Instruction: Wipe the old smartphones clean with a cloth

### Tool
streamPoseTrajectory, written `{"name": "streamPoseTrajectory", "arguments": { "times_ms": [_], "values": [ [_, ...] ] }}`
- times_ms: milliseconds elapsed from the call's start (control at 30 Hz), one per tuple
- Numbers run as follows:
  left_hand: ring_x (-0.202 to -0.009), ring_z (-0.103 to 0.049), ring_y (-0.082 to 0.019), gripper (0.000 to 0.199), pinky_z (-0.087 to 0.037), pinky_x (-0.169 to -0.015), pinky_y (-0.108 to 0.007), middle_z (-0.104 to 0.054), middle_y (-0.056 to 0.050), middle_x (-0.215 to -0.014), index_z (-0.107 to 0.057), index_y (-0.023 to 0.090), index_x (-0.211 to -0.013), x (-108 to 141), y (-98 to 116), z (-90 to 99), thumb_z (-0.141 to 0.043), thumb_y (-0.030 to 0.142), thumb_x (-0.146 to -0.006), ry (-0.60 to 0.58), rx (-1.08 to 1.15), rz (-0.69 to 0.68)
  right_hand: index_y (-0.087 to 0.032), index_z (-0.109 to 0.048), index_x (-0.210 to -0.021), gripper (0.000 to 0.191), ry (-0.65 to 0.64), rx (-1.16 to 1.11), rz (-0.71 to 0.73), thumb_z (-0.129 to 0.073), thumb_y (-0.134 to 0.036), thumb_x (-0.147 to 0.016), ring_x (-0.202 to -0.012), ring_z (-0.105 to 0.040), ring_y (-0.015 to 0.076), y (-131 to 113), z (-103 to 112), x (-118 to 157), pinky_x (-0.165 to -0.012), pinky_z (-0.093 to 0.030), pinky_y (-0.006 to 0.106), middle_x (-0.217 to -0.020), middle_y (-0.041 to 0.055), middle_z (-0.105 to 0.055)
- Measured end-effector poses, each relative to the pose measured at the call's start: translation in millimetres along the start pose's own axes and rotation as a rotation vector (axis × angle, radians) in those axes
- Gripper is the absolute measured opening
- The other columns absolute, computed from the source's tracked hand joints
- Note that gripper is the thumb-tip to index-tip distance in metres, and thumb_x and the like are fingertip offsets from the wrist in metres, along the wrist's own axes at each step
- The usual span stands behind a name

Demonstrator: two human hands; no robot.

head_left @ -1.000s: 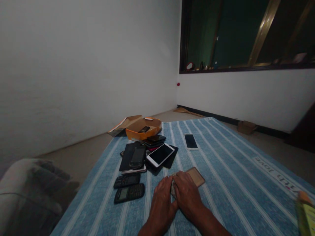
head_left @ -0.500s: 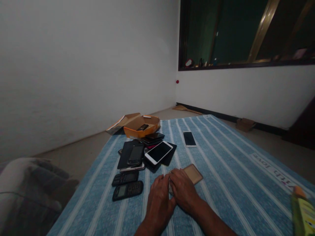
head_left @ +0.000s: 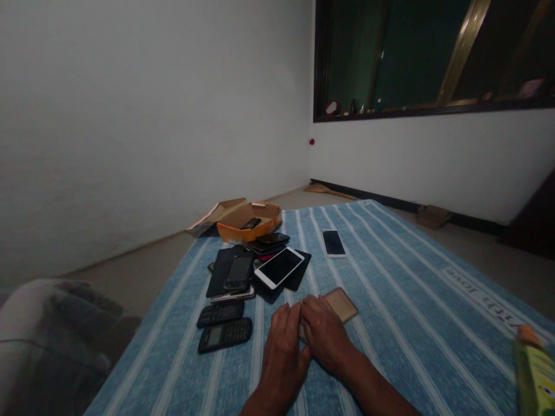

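My left hand and my right hand are together low on the striped cloth, fingers bent and pressed close. Between them a small pale strip shows, but the thing under the fingers is mostly covered and I cannot make it out. Beyond my right hand lies a tan phone case, its near part hidden by that hand. To the left of my left hand are two black keypad phones. Ahead, a white phone with a dark screen rests slanted on a pile of dark phones.
Another white phone lies apart on the blue cloth. An open orange box with a small phone inside stands behind the pile. A green and yellow object sits at the right edge. Pale fabric is at left.
Both hands stay together in nearly the same place, with slight finger movement. The whole view has shifted a little; the phones and box keep their places.
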State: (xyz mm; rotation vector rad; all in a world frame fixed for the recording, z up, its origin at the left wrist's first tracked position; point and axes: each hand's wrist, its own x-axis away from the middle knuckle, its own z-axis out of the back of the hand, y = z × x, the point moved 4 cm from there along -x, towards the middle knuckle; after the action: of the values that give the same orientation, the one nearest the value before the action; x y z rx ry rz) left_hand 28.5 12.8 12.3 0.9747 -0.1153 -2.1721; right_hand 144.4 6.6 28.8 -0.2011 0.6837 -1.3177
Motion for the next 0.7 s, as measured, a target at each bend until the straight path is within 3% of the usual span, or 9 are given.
{"name": "streamPoseTrajectory", "arguments": {
  "times_ms": [200, 433, 700],
  "values": [
    [-0.123, -0.055, -0.035, 0.055, -0.050, -0.099, -0.054, -0.061, -0.016, -0.127, -0.044, 0.018, -0.135, -2, -2, -1.4, -0.060, 0.028, -0.084, -0.047, 0.042, 0.007, -0.020, -0.064, -0.101, 0.028, 0.016, 0.035, -0.010, -0.044, -0.005, -0.090, -0.102, -0.055, 0.0203, 5, 7, 0, -0.107, -0.032, 0.037, -0.104, 0.0051, -0.064],
    [-0.121, -0.056, -0.035, 0.059, -0.051, -0.097, -0.054, -0.059, -0.017, -0.127, -0.042, 0.016, -0.136, -4, -2, -1.1, -0.064, 0.031, -0.082, -0.088, 0.072, 0.052, -0.018, -0.065, -0.091, 0.022, 0.064, 0.259, -0.163, -0.048, -0.005, -0.082, -0.100, -0.054, 0.0233, 34, 27, -5, -0.102, -0.030, 0.037, -0.097, 0.0076, -0.063],
    [-0.126, -0.053, -0.036, 0.069, -0.049, -0.100, -0.056, -0.054, -0.020, -0.135, -0.030, 0.017, -0.144, -3, -5, -3.6, -0.061, 0.031, -0.083, -0.078, 0.094, 0.035, -0.019, -0.065, -0.088, 0.019, 0.014, 0.245, -0.027, -0.047, -0.014, -0.090, -0.094, -0.054, 0.0229, 5, 5, -11, -0.099, -0.030, 0.038, -0.092, 0.0065, -0.062]
  ]
}}
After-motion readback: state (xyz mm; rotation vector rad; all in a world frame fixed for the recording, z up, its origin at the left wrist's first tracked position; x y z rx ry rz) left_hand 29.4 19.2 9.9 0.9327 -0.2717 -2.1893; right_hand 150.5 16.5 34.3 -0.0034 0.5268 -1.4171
